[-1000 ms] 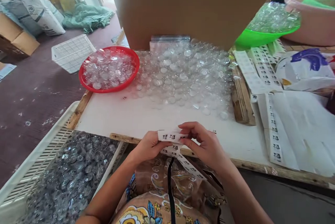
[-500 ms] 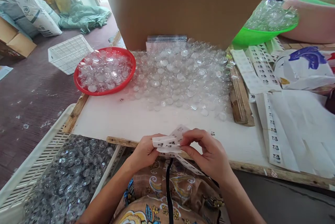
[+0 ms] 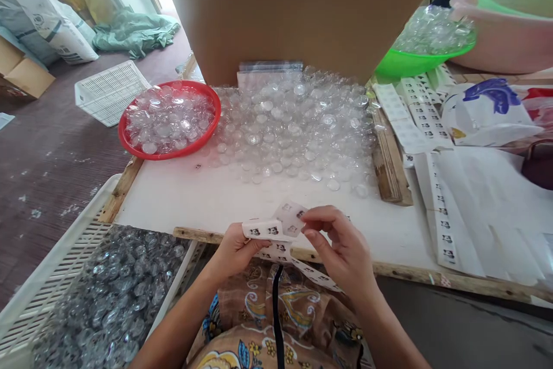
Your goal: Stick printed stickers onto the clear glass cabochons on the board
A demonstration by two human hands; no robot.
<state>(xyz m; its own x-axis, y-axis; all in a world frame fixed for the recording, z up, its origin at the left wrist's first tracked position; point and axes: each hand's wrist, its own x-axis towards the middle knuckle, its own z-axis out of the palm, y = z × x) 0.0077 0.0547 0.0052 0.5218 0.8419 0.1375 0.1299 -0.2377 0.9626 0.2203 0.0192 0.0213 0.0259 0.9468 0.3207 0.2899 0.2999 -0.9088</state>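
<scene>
A white strip of stickers (image 3: 262,229) with small dark prints is folded in my left hand (image 3: 235,251), whose thumb and fingers close on it. One end of the strip stands up behind, and a longer length hangs toward my lap. My right hand (image 3: 341,248) pinches with thumb and index finger at the raised end, where a small dark-printed sticker (image 3: 301,215) shows at the fingertips. Whether that sticker is fully off the backing cannot be made out. Beyond both hands, many clear round plastic pieces (image 3: 294,127) are heaped on the white tabletop (image 3: 207,196).
A red tray (image 3: 218,110) of clear pieces sits at the table's left. Below it stands a white crate (image 3: 56,254) of dark shiny pieces. A large cardboard box (image 3: 302,12) rises behind the heap. At right are a wooden block (image 3: 391,173), sticker sheets (image 3: 419,104) and a green basin (image 3: 423,63).
My right fingers have risen slightly along the strip's raised end. The strip has opened out, showing more of its prints. My left hand has moved slightly left in view.
</scene>
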